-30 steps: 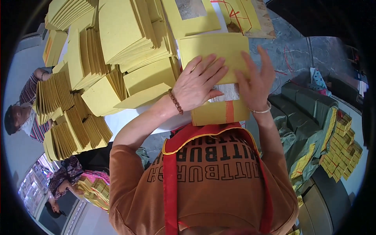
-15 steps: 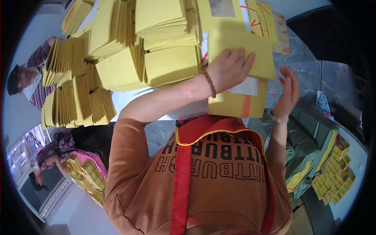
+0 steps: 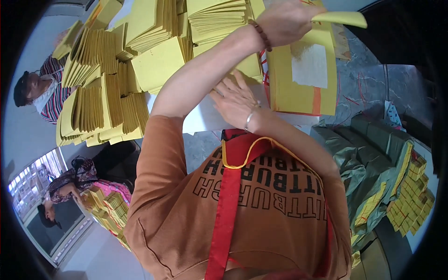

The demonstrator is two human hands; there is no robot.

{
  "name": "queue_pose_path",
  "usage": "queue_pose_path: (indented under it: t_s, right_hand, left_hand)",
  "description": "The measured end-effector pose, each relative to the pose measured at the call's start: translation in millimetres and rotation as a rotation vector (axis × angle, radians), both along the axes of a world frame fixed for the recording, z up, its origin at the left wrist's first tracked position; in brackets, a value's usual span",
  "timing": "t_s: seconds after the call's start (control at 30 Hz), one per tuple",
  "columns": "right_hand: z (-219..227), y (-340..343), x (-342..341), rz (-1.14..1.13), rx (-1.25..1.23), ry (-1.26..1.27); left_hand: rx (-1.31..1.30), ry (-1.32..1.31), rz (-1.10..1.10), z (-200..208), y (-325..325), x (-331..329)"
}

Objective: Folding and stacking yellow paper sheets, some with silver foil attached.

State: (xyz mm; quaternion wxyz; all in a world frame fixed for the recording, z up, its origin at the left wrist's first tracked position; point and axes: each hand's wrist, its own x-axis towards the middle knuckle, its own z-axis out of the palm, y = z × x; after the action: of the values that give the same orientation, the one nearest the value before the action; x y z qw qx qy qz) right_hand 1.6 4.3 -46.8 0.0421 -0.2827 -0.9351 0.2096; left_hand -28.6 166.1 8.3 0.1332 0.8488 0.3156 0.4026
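Note:
My left hand (image 3: 287, 23), with a wooden bead bracelet, is at the top of the view, closed on a folded yellow paper sheet (image 3: 343, 18) that sticks out to the right, seen nearly edge-on. Below it lies a larger yellow pile (image 3: 303, 95) with a whitish patch and an orange stripe. My right hand (image 3: 235, 98), wearing a silver bracelet, reaches across under my left forearm. Its fingers are spread, and the fingertips lie by the near edge of a yellow paper stack (image 3: 254, 67). Whether they touch it I cannot tell.
Stacks of folded yellow paper (image 3: 154, 65) cover the left of the white table (image 3: 205, 119). One person (image 3: 51, 88) is at its far left, another (image 3: 70, 182) at lower left beside yellow bundles (image 3: 105, 205). Green-wrapped packages (image 3: 368, 149) and more yellow bundles (image 3: 408, 200) sit at right.
My left hand has risen from lying flat on the yellow pile and now grips a yellow sheet. My right hand has swung from the table's right side to the left, beneath my left arm.

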Motion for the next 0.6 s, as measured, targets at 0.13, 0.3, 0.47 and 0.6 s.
queue_pose_path:
  t_s: [0.13, 0.3, 0.47, 0.6]
  right_hand:
    - [-40.6, 10.8, -8.3, -0.148, 0.070, -0.006]
    - [-83.8, 17.5, -7.6, -0.165, 0.269, 0.142]
    - [-91.0, 14.9, -11.3, -0.212, 0.271, 0.169]
    - [-92.3, 18.8, -10.2, -0.166, 0.086, 0.164]
  left_hand:
    - [0.447, 0.417, 0.152, 48.2, -44.9, -26.2]
    - [-0.254, -0.094, 0.132, 19.7, -103.4, -102.2]
    - [-0.001, 0.401, 0.346, -58.9, -130.8, -112.2]
    - [0.063, 0.545, 0.385, -103.8, -135.5, -110.8]
